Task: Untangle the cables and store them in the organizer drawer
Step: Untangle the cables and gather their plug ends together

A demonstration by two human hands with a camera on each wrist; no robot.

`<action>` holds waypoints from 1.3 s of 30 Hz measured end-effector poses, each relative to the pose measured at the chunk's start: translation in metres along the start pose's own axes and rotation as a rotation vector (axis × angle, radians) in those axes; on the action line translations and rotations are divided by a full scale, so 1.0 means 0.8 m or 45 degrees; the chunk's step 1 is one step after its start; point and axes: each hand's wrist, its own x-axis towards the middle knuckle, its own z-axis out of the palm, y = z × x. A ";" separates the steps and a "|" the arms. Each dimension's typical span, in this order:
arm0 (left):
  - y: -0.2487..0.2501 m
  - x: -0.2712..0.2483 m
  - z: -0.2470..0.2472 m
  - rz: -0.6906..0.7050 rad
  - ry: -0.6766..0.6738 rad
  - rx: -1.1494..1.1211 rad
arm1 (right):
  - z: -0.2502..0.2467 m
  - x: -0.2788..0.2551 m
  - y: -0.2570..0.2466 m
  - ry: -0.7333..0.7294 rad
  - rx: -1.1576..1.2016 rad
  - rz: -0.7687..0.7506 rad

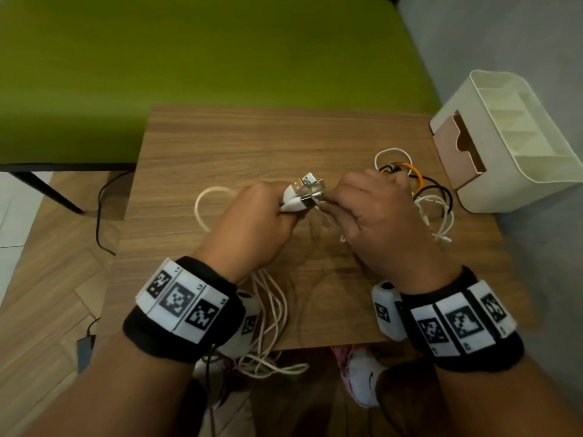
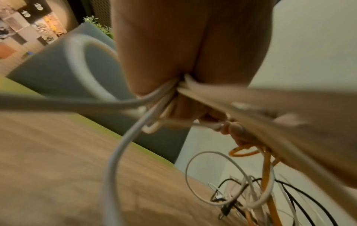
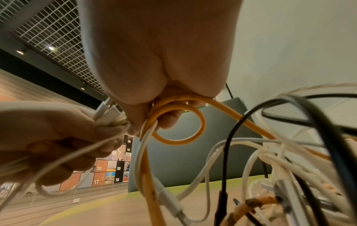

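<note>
My left hand (image 1: 288, 212) grips a bundle of white cables (image 1: 293, 201) just behind their metal USB plugs (image 1: 310, 184), above the middle of the wooden table (image 1: 220, 146). The bundle's slack hangs off the table's front edge (image 1: 271, 313). My right hand (image 1: 334, 205) meets the plugs from the right. In the right wrist view its fingers (image 3: 170, 120) curl round an orange cable (image 3: 181, 141) and a thin white one. A tangle of white, black and orange cables (image 1: 422, 190) lies behind the right hand. The cream organizer (image 1: 517, 171) stands at the right with its drawer (image 1: 454, 156) pulled out.
A green cushioned surface (image 1: 189, 58) borders the table's far edge. A grey wall (image 1: 504, 33) rises to the right, behind the organizer. Below the table's front edge are white shoes (image 1: 366, 380), and a black cord (image 1: 101, 216) runs over the floor on the left.
</note>
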 end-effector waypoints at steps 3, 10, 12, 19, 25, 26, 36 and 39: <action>-0.006 -0.001 -0.007 0.030 -0.021 -0.186 | -0.002 0.001 -0.001 0.034 0.039 0.011; 0.001 -0.003 -0.005 0.053 -0.011 -0.451 | -0.002 0.002 0.001 0.051 0.115 0.039; -0.001 -0.003 -0.015 -0.037 0.096 -0.760 | 0.000 0.001 0.006 0.014 0.126 0.099; -0.029 0.003 -0.052 -0.111 0.320 -1.178 | -0.001 -0.008 0.033 -0.178 -0.040 0.395; -0.022 0.001 -0.033 -0.187 0.084 -1.013 | -0.002 -0.002 0.017 -0.014 0.088 0.311; -0.020 0.000 -0.032 -0.191 0.073 -0.978 | -0.003 -0.001 0.013 0.000 0.143 0.274; -0.022 -0.001 -0.018 -0.092 0.184 -0.269 | 0.005 -0.001 0.011 -0.044 0.369 0.035; -0.009 -0.005 -0.006 0.041 0.044 -0.210 | 0.015 -0.004 0.007 -0.058 0.340 0.025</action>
